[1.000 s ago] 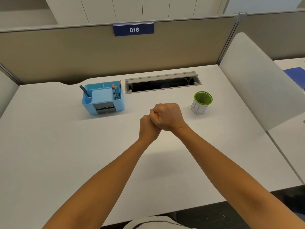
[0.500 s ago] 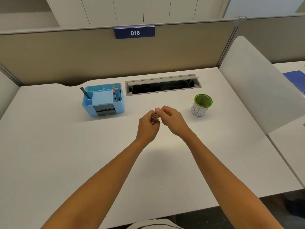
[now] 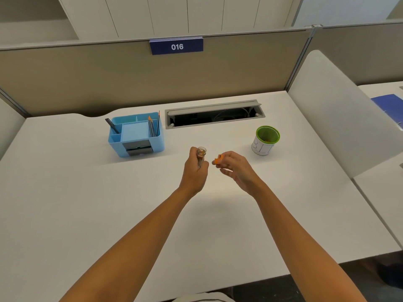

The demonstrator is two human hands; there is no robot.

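Note:
My left hand grips a small clear container upright above the white desk; its open top shows brownish shavings inside. My right hand pinches a small orange piece, apparently the sharpener top, a short way to the right of the container. The two parts are apart. A green-rimmed white cup stands on the desk to the right of my right hand, with a few orange bits at its bottom.
A blue desk organiser with pencils stands behind and left of my hands. An open grey cable tray lies at the back. Beige partitions and a white side panel bound the desk.
My hands were clasped together around the item a second ago. They have since pulled apart, the orange piece coming off in my right hand and the clear container staying in my left.

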